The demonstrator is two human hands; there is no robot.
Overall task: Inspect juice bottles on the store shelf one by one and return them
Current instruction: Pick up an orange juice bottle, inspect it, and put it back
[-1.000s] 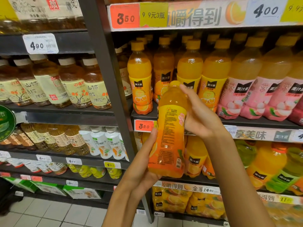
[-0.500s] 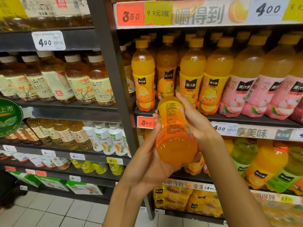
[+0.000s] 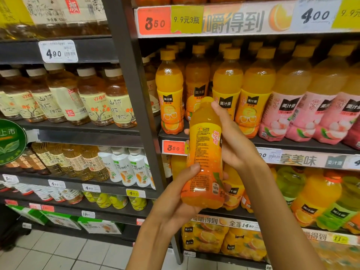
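Note:
An orange juice bottle is held upright in front of the shelf, its printed back label facing me. My left hand grips its lower part, thumb across the label. My right hand wraps the upper part from the right, fingers reaching the neck. Behind it, a row of matching orange juice bottles stands on the shelf, with a gap at the front behind the held bottle.
Pink-labelled juice bottles fill the right of the same shelf. A dark upright post separates it from tea bottles on the left. More juice sits below. Tiled floor lies at lower left.
The bottle was tipped with its base toward me half a second ago; it has swung back to upright. Both hands kept their hold throughout.

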